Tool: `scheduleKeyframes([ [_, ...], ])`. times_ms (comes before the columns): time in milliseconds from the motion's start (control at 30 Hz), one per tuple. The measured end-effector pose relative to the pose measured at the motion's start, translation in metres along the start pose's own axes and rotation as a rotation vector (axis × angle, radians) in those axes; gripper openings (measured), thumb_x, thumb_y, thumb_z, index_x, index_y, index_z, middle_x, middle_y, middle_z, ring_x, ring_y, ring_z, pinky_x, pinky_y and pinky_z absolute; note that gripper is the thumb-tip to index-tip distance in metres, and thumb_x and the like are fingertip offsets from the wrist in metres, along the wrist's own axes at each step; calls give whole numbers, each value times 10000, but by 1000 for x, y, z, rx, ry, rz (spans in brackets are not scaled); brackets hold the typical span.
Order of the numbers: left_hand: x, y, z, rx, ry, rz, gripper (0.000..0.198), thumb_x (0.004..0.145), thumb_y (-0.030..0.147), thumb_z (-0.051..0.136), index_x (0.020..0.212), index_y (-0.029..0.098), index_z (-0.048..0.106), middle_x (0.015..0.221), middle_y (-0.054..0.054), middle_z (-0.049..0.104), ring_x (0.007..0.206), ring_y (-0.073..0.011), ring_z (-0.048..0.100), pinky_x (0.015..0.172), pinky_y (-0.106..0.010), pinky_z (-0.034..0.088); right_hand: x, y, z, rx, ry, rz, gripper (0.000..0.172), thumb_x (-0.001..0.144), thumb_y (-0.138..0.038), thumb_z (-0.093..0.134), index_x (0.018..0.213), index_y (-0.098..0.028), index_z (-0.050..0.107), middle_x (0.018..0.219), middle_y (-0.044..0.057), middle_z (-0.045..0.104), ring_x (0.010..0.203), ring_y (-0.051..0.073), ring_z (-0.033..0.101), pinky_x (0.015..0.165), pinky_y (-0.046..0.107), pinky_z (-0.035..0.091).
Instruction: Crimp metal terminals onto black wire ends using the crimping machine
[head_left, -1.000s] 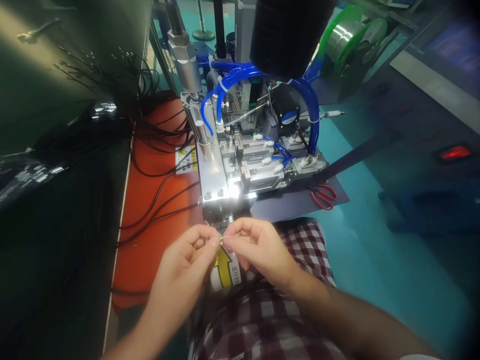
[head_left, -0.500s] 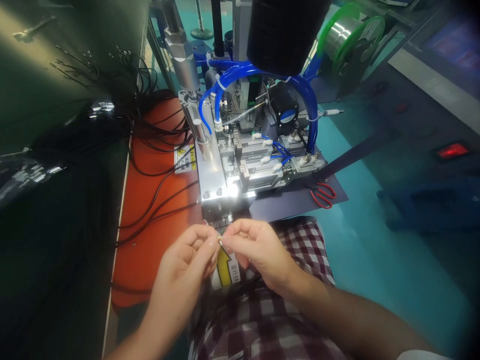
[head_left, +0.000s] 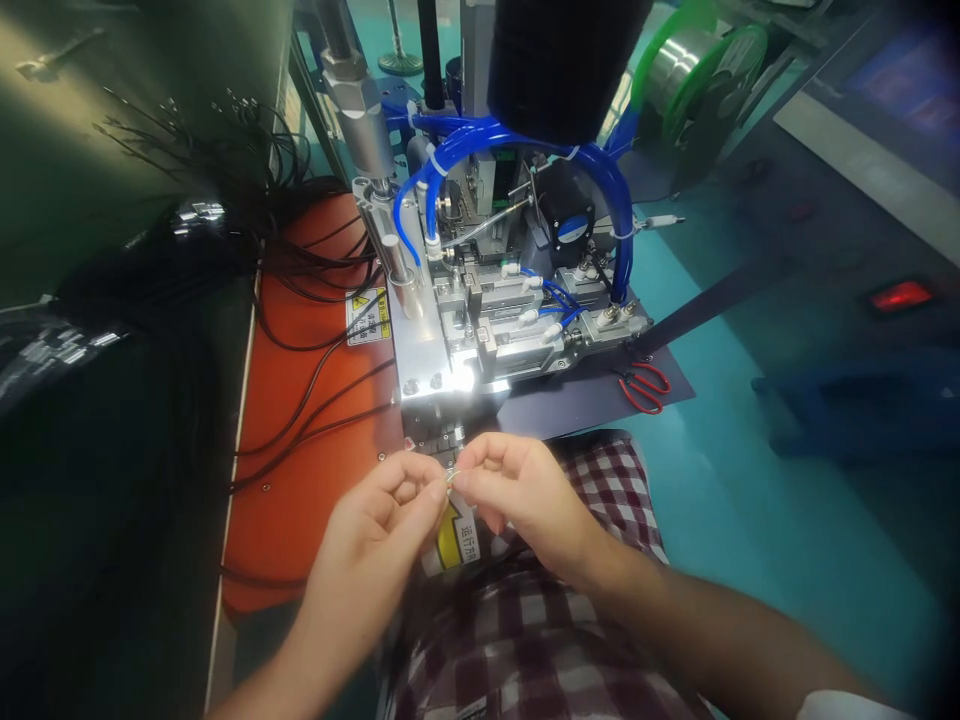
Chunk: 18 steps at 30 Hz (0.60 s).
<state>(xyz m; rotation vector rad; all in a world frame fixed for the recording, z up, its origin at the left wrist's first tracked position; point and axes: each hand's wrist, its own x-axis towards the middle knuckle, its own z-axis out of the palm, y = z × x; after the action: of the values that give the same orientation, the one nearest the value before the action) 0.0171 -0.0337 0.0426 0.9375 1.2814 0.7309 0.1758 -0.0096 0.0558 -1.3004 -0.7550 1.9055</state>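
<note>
Checked garment (head_left: 540, 640): nearest, below the wrists.
Left hand (head_left: 371, 545), right hand (head_left: 521, 495): fingertips of both pinched on one small metal part (head_left: 450, 477), held above yellow arrow label (head_left: 450, 535).
Beyond: orange mat (head_left: 300, 470), metal fixture (head_left: 465, 340), red-handled scissors (head_left: 641, 388), blue hoses (head_left: 607, 190).

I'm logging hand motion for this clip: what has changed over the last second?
Nothing visibly moved. The left hand and right hand still pinch the small metal piece between their fingertips in front of the machine; the red scissors lie as before.
</note>
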Motion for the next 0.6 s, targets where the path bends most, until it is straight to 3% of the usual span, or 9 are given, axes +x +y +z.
scheduleKeyframes([
  [267, -1, 1, 5, -106, 66, -8, 279, 882, 474, 646, 834, 207, 580, 603, 70, 418, 550, -81, 357, 502, -189, 310, 0, 4, 1, 23, -19, 34, 144, 685, -236, 688, 618, -166, 581, 412, -89, 477, 399, 53, 361, 427, 193, 276],
  [600, -4, 5, 7, -187, 54, -32, 289, 878, 467, 649, 811, 198, 567, 570, 78, 387, 519, -76, 297, 481, -193, 280, -7, 8, 5, 1, 6, -23, 99, 679, -201, 650, 662, -175, 556, 422, -102, 493, 390, 52, 402, 425, 183, 320],
])
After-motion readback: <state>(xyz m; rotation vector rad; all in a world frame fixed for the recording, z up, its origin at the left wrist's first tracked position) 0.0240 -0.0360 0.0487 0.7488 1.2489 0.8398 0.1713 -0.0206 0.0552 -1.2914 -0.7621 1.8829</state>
